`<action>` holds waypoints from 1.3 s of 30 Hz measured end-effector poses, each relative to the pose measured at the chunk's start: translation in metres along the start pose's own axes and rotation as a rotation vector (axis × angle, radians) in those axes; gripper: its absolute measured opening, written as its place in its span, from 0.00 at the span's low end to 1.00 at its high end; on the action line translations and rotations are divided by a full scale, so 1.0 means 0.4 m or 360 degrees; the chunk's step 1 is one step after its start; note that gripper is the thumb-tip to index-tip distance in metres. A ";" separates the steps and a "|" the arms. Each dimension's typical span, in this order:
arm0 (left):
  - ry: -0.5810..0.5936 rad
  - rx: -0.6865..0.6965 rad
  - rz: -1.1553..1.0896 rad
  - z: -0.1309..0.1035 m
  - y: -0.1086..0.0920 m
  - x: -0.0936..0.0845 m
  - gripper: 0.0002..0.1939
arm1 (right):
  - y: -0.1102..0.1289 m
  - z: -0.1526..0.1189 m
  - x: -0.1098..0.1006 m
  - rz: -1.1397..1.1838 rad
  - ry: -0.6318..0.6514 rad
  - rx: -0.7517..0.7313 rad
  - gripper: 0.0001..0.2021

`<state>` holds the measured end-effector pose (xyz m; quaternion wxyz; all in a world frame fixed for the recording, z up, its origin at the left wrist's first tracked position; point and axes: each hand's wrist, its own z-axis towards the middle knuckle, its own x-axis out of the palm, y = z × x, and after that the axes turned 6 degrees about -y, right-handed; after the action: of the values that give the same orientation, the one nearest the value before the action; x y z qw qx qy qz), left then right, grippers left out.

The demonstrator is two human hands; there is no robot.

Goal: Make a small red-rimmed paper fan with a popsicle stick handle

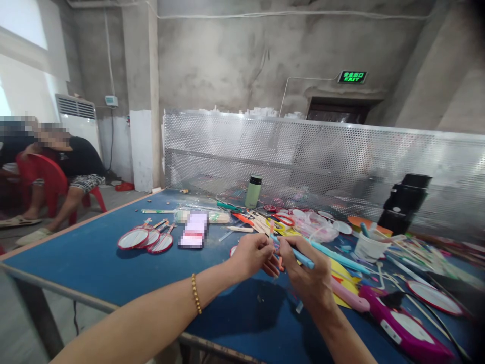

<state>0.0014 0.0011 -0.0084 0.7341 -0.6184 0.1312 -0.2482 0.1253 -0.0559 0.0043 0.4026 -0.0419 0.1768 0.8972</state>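
Note:
My left hand (253, 257), with a gold bead bracelet on the wrist, is closed in a pinch over the blue table. A small orange strip (272, 227) sticks up from its fingertips; the rest of it is hidden. Close beside it on the right, my right hand (307, 268) is wrapped round a light blue pen-shaped tool (305, 259). The tool's tip meets the left fingertips, and I cannot tell exactly what it touches. Under the right hand lies a yellow cut-out sheet (343, 283).
Round red-rimmed discs (133, 238) and a phone (194, 230) lie left. Behind are scissors (284, 219), sticks and a green bottle (253, 192). A white cup (369, 247), a purple glue-gun-like tool (407, 326) and a black object (405, 205) are right. A person (78, 162) sits far left.

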 end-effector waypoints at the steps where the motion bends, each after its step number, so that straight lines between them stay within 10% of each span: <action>1: -0.0002 -0.0003 -0.0007 0.000 -0.001 -0.001 0.08 | 0.002 0.001 -0.002 0.0004 0.0004 -0.0012 0.08; 39: -0.0042 -0.0030 -0.0010 0.000 -0.011 0.000 0.05 | -0.008 -0.007 0.000 -0.0046 -0.0049 0.0079 0.09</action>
<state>0.0005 0.0005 -0.0043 0.7292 -0.6287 0.1220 -0.2411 0.1275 -0.0547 0.0009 0.4190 -0.0206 0.1923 0.8871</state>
